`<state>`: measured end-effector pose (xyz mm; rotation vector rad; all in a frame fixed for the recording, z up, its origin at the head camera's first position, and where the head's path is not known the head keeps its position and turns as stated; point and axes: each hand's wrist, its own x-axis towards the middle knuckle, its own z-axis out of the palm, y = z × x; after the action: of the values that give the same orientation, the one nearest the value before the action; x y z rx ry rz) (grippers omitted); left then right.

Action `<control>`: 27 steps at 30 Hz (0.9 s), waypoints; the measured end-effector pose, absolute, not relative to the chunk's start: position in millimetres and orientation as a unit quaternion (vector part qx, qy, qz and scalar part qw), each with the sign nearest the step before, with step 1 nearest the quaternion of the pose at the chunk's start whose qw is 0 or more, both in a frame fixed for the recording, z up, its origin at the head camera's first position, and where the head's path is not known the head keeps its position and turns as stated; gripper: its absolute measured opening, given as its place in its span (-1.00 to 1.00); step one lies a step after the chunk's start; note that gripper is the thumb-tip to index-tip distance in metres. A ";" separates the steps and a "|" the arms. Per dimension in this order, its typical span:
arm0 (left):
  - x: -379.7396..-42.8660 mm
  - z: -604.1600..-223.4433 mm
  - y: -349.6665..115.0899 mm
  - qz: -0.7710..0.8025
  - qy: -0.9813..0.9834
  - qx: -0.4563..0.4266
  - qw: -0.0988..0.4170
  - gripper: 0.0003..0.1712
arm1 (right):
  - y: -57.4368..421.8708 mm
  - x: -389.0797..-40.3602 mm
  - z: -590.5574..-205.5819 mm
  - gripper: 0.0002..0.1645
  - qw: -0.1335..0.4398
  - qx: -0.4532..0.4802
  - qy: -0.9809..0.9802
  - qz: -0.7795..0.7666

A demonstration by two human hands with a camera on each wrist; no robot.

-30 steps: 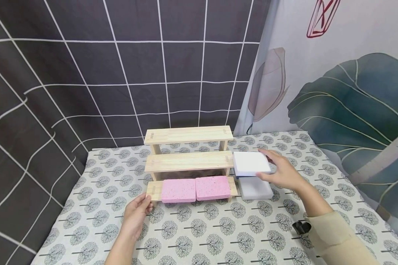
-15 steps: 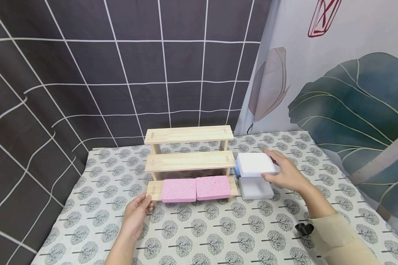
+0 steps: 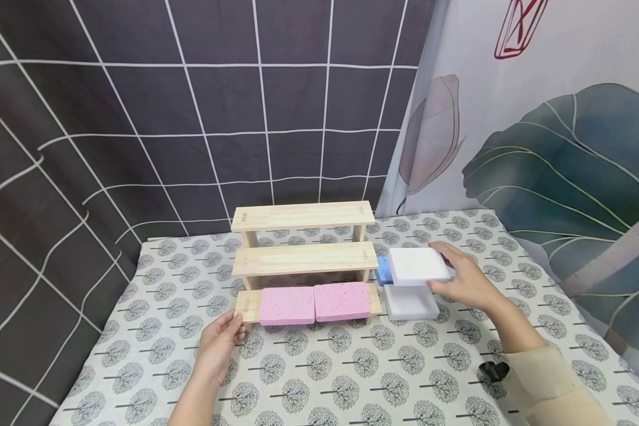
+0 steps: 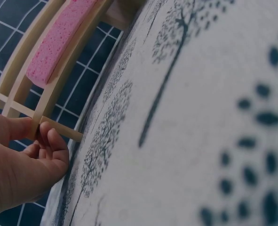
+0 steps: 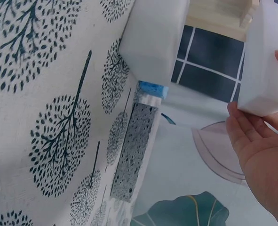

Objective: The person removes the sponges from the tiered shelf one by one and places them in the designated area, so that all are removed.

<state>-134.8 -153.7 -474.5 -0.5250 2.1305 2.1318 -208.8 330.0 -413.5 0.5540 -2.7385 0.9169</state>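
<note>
My left hand [image 3: 219,343] pinches the left end of the lowest board of a three-step wooden rack [image 3: 303,259] between thumb and fingers. Two pink sponges [image 3: 287,306] lie side by side on that board. To the right of the rack, my right hand [image 3: 465,278] grips a white foam sponge block [image 3: 418,265] by its right side. The block is held up off the cloth, flat face upward. A second white block [image 3: 412,303] lies on the table just in front of it. Behind them a blue sponge [image 3: 384,271] shows at its left part; the held block covers the rest.
The table has a tree-print cloth [image 3: 293,378]. A dark grid-patterned curtain [image 3: 218,118] hangs behind, and a leaf-print curtain [image 3: 564,148] at the right. In the right wrist view, a grey speckled slab [image 5: 135,150] lies beyond the blue sponge's edge [image 5: 153,89].
My right hand has drawn the white block rightward, away from the rack's middle step, and the blue sponge has come into view. My left hand stays on the rack.
</note>
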 end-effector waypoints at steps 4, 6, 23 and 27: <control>-135.0 -474.6 -153.7 0.694 0.697 -0.173 0.041 -0.43 | 333.7 -207.8 -413.7 0.00 0.085 0.184 -0.926 0.318; -135.1 -474.9 -153.5 0.694 0.697 -0.173 0.041 -0.43 | 335.8 -206.3 -413.4 0.00 0.079 0.183 -0.927 0.319; -134.8 -474.6 -153.1 0.695 0.698 -0.168 0.041 -0.44 | 354.1 -199.3 -415.6 0.07 0.052 0.154 -0.939 0.302; -135.5 -475.0 -153.4 0.701 0.692 -0.169 0.037 -0.46 | 358.9 -198.0 -417.9 0.09 0.049 0.154 -0.939 0.303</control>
<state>-135.5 -153.4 -475.0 -0.5182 2.1232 2.1512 -198.0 358.9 -417.9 0.4706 -2.8624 0.9226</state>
